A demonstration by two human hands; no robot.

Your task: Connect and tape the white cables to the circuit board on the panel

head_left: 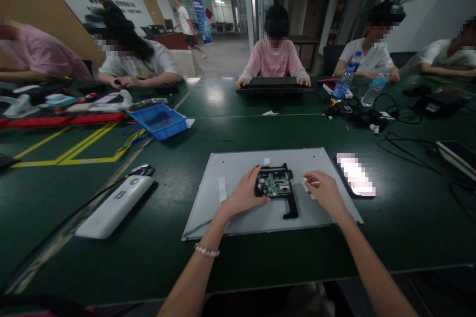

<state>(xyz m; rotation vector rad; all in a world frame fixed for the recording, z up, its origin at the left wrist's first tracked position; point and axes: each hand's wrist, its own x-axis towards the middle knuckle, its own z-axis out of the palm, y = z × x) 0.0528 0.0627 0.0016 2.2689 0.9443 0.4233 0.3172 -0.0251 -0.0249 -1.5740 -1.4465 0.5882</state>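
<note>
A flat grey panel (pixel 245 223) lies on the green table before me. On its middle rests a black plastic bracket (pixel 292 206) with a green circuit board (pixel 275 186) set in it. My left hand (pixel 245 193) grips the bracket by its left side, thumb at the lower edge and fingers at the upper. To the right of the board, my right hand (pixel 323 190) is closed in a pinch above the panel. Whatever its fingertips hold is too small to name. White strips of tape (pixel 222 189) are stuck on the panel, and some white shows by my right fingertips.
A phone (pixel 355 176) with a lit screen lies right of the panel, a white power bank (pixel 115 205) with a cable to the left. Farther off are a blue basket (pixel 159 121), water bottles (pixel 347 77) and tangled cables (pixel 362 114). Several people sit around the table.
</note>
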